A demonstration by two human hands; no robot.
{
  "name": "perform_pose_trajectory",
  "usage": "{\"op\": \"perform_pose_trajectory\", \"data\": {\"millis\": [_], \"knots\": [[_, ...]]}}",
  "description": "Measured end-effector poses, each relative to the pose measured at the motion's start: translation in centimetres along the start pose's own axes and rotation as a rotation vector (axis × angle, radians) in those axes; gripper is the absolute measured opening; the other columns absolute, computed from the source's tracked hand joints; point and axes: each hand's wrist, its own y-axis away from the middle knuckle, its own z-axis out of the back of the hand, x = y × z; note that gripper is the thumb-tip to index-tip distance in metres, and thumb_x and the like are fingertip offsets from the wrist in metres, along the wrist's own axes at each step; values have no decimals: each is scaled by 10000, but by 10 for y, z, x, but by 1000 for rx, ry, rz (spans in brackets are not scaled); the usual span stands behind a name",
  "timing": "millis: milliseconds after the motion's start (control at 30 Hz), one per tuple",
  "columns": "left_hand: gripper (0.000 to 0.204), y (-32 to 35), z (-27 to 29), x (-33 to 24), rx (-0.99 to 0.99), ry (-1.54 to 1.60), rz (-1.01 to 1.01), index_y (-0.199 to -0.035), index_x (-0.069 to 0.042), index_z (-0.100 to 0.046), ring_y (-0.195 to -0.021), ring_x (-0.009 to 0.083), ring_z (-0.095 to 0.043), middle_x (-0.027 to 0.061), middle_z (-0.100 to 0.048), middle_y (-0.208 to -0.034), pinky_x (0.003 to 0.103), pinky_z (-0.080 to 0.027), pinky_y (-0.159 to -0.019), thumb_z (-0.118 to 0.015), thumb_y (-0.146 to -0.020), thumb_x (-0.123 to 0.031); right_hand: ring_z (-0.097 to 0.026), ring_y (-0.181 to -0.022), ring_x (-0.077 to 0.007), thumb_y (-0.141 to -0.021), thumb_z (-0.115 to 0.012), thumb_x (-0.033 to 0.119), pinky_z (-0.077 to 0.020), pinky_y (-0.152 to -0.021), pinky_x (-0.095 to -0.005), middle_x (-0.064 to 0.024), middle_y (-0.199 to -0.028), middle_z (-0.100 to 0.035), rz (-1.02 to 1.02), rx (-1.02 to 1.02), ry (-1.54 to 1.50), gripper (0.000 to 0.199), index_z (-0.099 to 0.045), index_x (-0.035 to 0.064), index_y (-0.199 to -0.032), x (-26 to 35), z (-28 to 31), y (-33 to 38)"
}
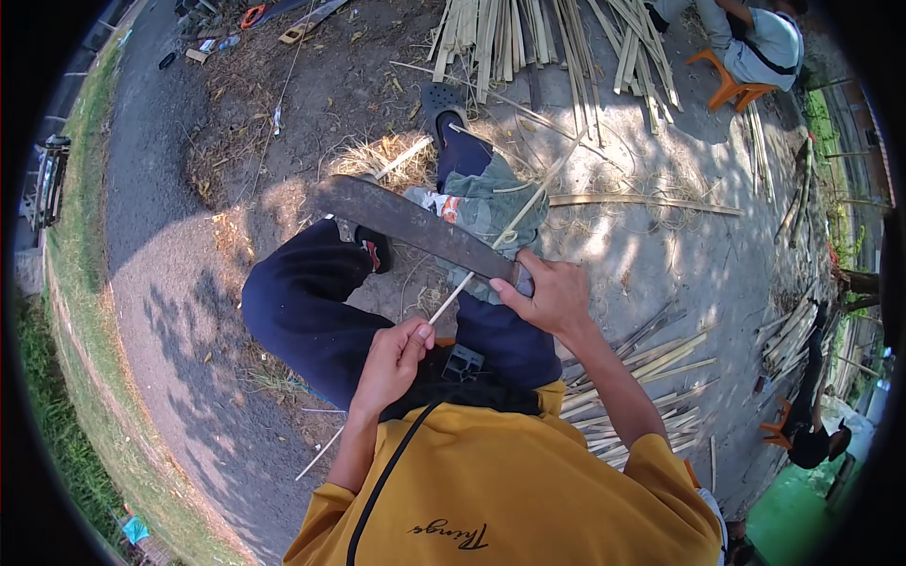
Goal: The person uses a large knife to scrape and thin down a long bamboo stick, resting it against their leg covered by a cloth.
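My left hand (392, 360) is closed round a thin, pale bamboo strip (451, 300), just in front of my belt. The strip's tail slants down past my left forearm, and a long pale length continues up and right beyond the blade. My right hand (552, 294) grips the handle of a machete (415, 226), its broad dark blade pointing up and left across my lap. The blade lies over the strip where they cross; whether they touch is unclear. A pale curl of shaving (509, 236) shows beside the strip. Under it, a grey-green cloth (510, 193) covers my right leg.
Split bamboo strips (491, 38) lie piled at the far side, more strips (651, 377) to my right. A flat slat (646, 202) and curly shavings are on the ground. A saw (311, 21) lies far left. One person sits on an orange stool (731, 85); another person (819, 443) is at right.
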Motion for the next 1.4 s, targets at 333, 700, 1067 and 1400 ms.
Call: {"op": "perform_pose_trajectory", "data": {"millis": [333,700,1067,1400], "knots": [[269,2,-5,-13,-35,-55,-37,-888,-4,-585,-561,157,-494,77,-497,-629,337,-384,-555,-544,-1116,-141,-716,-588,-357,-911,-716,629,-530,-536,-473,-135,-636,-698,-24,7,-54,571,-717,70,-1025,18,-5,4],[276,44,15,6,-13,-61,57,-860,-14,-575,-549,134,-437,52,-461,-607,330,-353,-538,-539,-1113,-119,-695,-588,-365,-916,-726,582,-514,-563,-474,-136,-649,-678,-87,12,-52,514,-706,79,-1022,17,-5,7],[288,75,41,29,60,-56,148,-866,-23,-571,-575,102,-398,18,-417,-619,311,-333,-540,-540,-1122,-150,-708,-597,-366,-915,-724,595,-525,-553,-469,-147,-681,-709,-22,-15,-21,543,-710,65,-1036,8,-4,8],[361,23,28,-17,-108,-359,-154,-1341,21,-614,-908,336,-713,177,-687,-953,399,-554,-873,-579,-1119,-261,-702,-620,-396,-917,-733,577,-517,-576,-487,-177,-651,-671,-65,-23,-60,524,-710,63,-1018,10,-1,6]]}}
